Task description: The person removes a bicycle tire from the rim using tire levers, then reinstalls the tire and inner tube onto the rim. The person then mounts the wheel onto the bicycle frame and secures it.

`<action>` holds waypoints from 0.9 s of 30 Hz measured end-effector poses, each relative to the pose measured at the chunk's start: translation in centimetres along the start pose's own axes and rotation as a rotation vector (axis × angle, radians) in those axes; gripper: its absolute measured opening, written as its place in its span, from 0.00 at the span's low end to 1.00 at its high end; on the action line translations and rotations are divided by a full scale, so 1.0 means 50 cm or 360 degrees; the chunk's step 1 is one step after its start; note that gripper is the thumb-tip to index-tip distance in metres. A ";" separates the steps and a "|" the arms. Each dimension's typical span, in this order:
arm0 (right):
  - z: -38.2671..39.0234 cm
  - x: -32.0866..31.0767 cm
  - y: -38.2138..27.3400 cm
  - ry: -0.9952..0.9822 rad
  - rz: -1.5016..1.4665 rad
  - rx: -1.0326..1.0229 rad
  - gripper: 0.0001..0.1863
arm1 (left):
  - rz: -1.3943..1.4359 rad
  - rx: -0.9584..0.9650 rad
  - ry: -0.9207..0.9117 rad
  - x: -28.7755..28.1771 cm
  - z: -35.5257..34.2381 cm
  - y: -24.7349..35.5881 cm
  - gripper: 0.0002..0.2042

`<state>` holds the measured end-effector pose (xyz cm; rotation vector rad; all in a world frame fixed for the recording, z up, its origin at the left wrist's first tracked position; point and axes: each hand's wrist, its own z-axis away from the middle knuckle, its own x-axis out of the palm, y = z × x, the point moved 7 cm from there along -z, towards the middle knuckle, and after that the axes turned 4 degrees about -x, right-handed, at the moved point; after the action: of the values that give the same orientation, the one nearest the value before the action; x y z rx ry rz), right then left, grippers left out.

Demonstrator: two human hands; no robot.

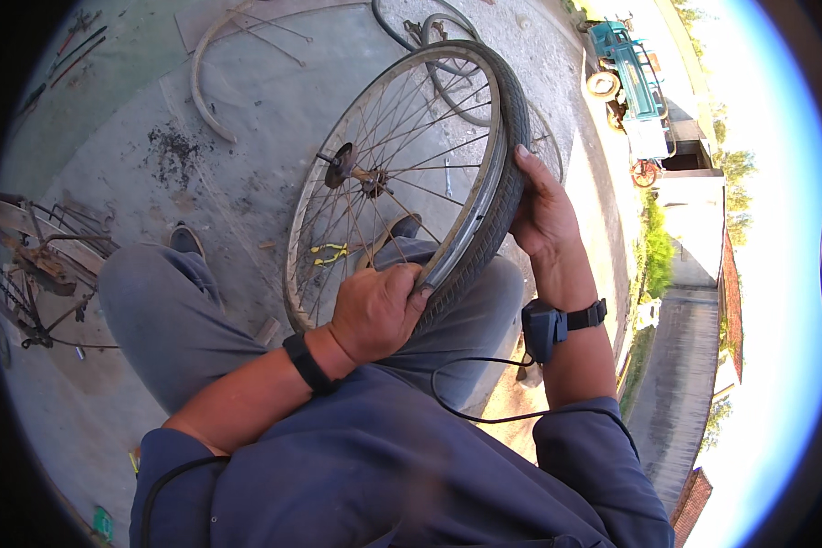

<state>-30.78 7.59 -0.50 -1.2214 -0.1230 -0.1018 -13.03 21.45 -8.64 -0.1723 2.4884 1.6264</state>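
A spoked bicycle wheel [402, 183] stands tilted on the person's lap, its lower edge resting against the grey-trousered thighs and its top leaning away toward the far side of the concrete ground [247, 146]. A black tyre [511, 137] sits on the right half of the metal rim [306, 228]; along the near right stretch it looks partly off the rim's edge, while the left half of the rim shows bare.

The left hand [374, 310] grips the near bottom of the wheel, its fingers [416, 288] curled tight and pressed together over the tyre's edge where it meets the rim. The right hand [543, 215] lies on the right side of the tyre, thumb pointing up along the tread, the other fingers wrapped behind and out of sight, so I cannot tell how tightly they close.

The rim will likely feel stiff and fairly light, and the thin spokes [411, 155] look bendable under side load, so they are poor places to hold. The rubber is probably pliant and grippy, with a firmer bead at its edge; the tyre wall and the rim's outer edge seem the soundest grips. The hub [342, 164] with its axle juts toward the left.

To the left lies a rusty bicycle frame [41, 265]; far off lie another bare rim [205, 73] and a second wheel [429, 23]. A teal cart [626, 64] stands at the far right. A shoe [185, 240] shows beyond the left knee.
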 end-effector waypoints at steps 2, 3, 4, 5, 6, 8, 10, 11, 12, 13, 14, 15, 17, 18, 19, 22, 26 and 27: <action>0.004 -0.009 0.001 0.0025 0.0048 0.0037 0.13 | 0.0003 0.0007 -0.0036 0.004 0.002 0.000 0.11; 0.005 -0.014 0.000 0.0041 0.0084 0.0040 0.13 | 0.0015 0.0008 -0.0040 0.005 0.003 -0.001 0.11; 0.007 -0.015 0.002 0.0025 0.0068 0.0065 0.13 | 0.0013 0.0016 -0.0055 0.007 0.004 -0.001 0.12; 0.009 -0.019 0.002 0.0049 0.0071 0.0073 0.12 | 0.0018 0.0023 -0.0057 0.007 0.005 -0.001 0.12; 0.010 -0.024 0.002 0.0078 0.0082 0.0089 0.12 | 0.0021 0.0030 -0.0057 0.007 0.005 0.000 0.12; 0.012 -0.026 0.003 0.0088 0.0045 0.0109 0.12 | 0.0029 0.0024 -0.0078 0.007 0.006 -0.002 0.12; 0.014 -0.024 0.003 0.0091 0.0033 0.0115 0.12 | 0.0032 0.0024 -0.0080 0.007 0.006 -0.002 0.12; 0.016 -0.022 0.002 0.0089 0.0030 0.0106 0.12 | 0.0032 0.0028 -0.0078 0.006 0.006 -0.001 0.12; 0.018 -0.019 0.001 0.0080 0.0036 0.0086 0.11 | 0.0038 0.0024 -0.0072 0.004 0.007 -0.001 0.12; 0.020 -0.020 0.003 0.0104 0.0052 0.0106 0.11 | 0.0033 0.0032 -0.0082 0.005 0.007 -0.001 0.12; 0.022 -0.019 0.003 0.0116 0.0078 0.0114 0.12 | 0.0033 0.0033 -0.0083 0.004 0.008 -0.001 0.13; 0.023 -0.020 0.003 0.0140 0.0112 0.0129 0.12 | 0.0032 0.0034 -0.0084 0.003 0.008 -0.002 0.13; 0.026 -0.015 0.002 0.0094 0.0108 0.0125 0.12 | 0.0016 0.0044 -0.0081 0.000 0.009 -0.003 0.13; 0.027 -0.010 0.001 0.0037 0.0104 0.0112 0.12 | 0.0014 0.0041 -0.0067 -0.003 0.010 -0.005 0.13; 0.028 -0.014 0.001 0.0077 0.0118 0.0113 0.12 | 0.0000 0.0043 -0.0084 -0.002 0.010 -0.006 0.12; 0.025 -0.015 -0.002 0.0087 0.0140 0.0079 0.12 | -0.0013 0.0033 -0.0084 -0.002 0.011 -0.007 0.12; 0.001 0.002 -0.009 0.0068 0.0205 0.0060 0.12 | -0.0017 0.0038 -0.0004 -0.003 0.004 -0.004 0.12; -0.010 0.012 -0.019 0.0030 0.0217 0.0016 0.12 | -0.0021 0.0020 0.0019 -0.003 0.000 -0.006 0.12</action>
<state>-30.29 6.79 0.31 -1.2151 -0.0237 0.0062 -12.83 21.32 -8.86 -0.1969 2.5005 1.6087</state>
